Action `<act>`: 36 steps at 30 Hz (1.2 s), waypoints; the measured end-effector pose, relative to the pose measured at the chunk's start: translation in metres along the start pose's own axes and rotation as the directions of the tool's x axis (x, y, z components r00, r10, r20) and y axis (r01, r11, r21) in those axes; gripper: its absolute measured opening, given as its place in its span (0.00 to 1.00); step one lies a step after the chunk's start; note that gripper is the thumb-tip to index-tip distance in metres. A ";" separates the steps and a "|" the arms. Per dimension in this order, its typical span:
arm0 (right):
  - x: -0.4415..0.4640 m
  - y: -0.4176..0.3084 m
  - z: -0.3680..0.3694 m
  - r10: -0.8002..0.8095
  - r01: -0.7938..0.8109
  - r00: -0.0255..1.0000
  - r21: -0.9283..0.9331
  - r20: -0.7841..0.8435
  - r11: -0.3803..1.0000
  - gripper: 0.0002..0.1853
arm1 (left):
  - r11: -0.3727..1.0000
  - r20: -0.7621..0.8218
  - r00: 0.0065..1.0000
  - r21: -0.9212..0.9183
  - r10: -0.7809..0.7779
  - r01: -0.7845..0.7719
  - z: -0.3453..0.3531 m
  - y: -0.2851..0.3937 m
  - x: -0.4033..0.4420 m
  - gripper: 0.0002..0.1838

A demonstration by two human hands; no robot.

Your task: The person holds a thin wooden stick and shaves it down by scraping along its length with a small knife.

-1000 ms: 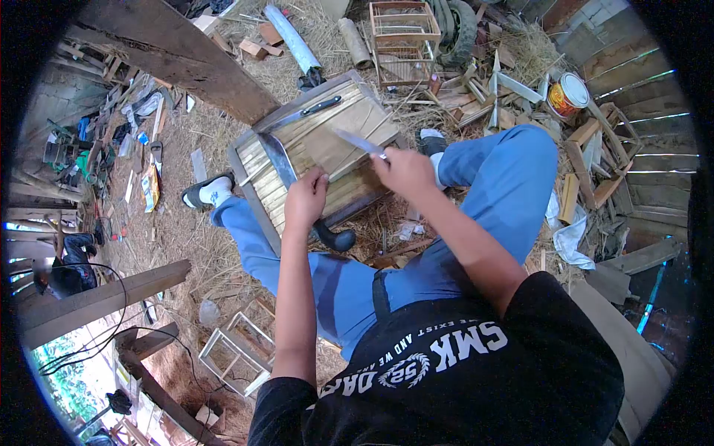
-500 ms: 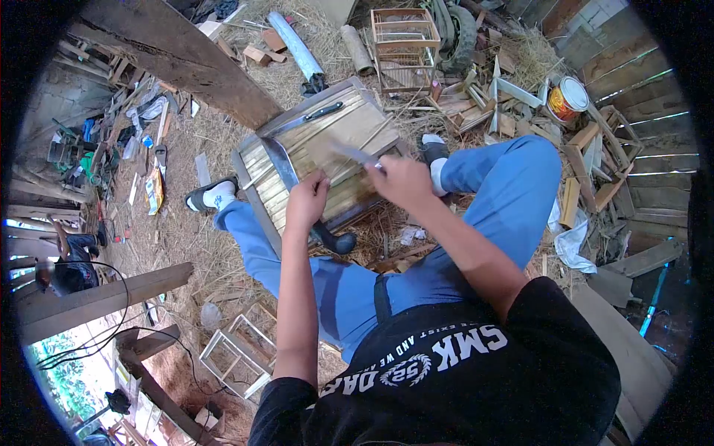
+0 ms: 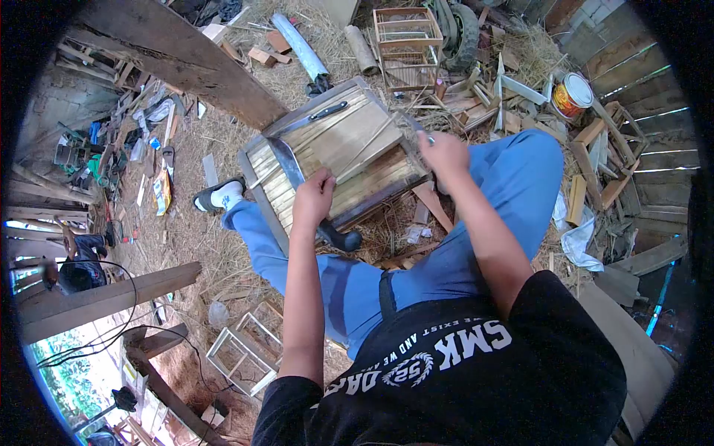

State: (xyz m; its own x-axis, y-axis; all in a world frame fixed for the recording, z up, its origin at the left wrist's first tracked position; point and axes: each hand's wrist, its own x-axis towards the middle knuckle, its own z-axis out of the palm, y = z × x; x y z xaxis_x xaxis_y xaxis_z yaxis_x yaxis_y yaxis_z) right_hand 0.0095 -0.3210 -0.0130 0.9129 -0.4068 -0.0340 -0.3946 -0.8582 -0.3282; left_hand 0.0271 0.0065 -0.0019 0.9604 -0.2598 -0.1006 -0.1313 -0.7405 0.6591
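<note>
My left hand is closed in a pinch on a thin wooden strip, which slants up to the right over a slatted wooden panel. At the panel's right edge my right hand is closed around a knife, its blade smeared by motion and pointing up and left. Beside my left hand lies a machete with a dark curved handle toward my lap. Another knife with a black handle rests near the panel's far edge. A flat board lies under the strip.
Straw and wood scraps cover the ground around my legs. A heavy wooden post rises at the panel's far left. Small wooden frames, a tyre and a paint bucket stand beyond. Another person is at the far left.
My right hand has moved right with the knife, from over the panel's middle to its right edge. My left hand has stayed nearly in place, still pinching the strip.
</note>
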 end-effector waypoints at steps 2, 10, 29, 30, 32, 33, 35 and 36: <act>0.010 0.030 0.004 0.069 -0.070 0.998 -0.034 -0.011 0.997 0.29 | 1.000 -0.004 1.000 -0.027 0.011 -0.011 0.000 0.001 -0.003 0.12; -0.052 -0.059 -0.012 -0.267 0.270 0.963 0.206 -0.043 0.941 0.27 | 0.997 -0.040 0.999 -0.075 0.018 -0.021 0.004 -0.003 0.001 0.14; -0.010 -0.010 0.000 -0.040 0.044 0.998 0.081 -0.056 0.996 0.31 | 0.997 -0.005 1.000 -0.072 0.000 -0.001 0.006 -0.011 0.000 0.13; 0.008 0.020 0.000 0.045 -0.043 0.998 0.046 -0.041 0.998 0.31 | 0.996 0.007 1.000 -0.083 -0.010 0.011 0.006 -0.012 0.002 0.12; 0.021 0.038 -0.005 0.132 -0.132 0.990 0.011 -0.043 0.991 0.31 | 0.993 0.020 1.000 -0.112 -0.019 0.021 0.005 -0.012 0.001 0.12; 0.021 0.034 -0.009 0.128 -0.120 0.986 0.082 -0.102 0.989 0.31 | 0.989 0.033 0.999 -0.146 -0.036 0.040 0.005 -0.011 0.002 0.12; 0.001 0.004 -0.025 0.070 -0.054 0.992 0.149 -0.106 0.987 0.30 | 0.976 0.066 0.996 -0.209 -0.054 0.067 0.002 -0.007 0.004 0.11; -0.010 -0.009 -0.017 -0.042 0.058 0.992 0.138 -0.123 0.989 0.29 | 0.960 0.108 0.992 -0.263 -0.072 0.099 0.002 -0.005 0.002 0.11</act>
State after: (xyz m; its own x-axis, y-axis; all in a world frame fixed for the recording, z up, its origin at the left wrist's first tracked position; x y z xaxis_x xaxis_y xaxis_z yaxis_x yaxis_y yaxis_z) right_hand 0.0022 -0.3146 0.0063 0.9088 -0.4061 0.0959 -0.3225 -0.8294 -0.4563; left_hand 0.0296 0.0085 -0.0069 0.9353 -0.2707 -0.2277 0.0334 -0.5733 0.8187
